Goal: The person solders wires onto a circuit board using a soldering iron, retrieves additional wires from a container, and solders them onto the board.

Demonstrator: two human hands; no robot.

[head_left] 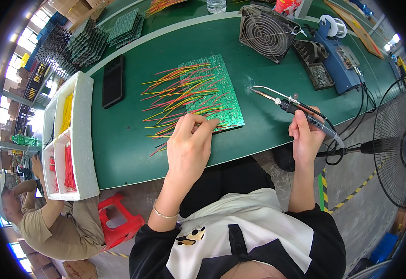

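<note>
A green circuit board panel [228, 95] lies on the green bench mat, with rows of red and yellow wires [166, 100] sticking out past its left side. At its near edge is my left hand [191, 137], fingers bent and pinched together over the lowest wires; what lies between the fingertips is hidden. My right hand [306, 135] grips a soldering iron [289, 105] with a thin metal feed tube running along its tip. The tip points left, in the air to the right of the board and apart from it. A wisp of smoke hangs by the tip.
Left stands a white foam box [80, 135] of yellow and red wires, beside a black phone [113, 81]. A square metal fan [267, 32] and blue solder feeder [337, 60] stand at the back right. Another person [49, 228] sits left; a floor fan [400, 144] stands right.
</note>
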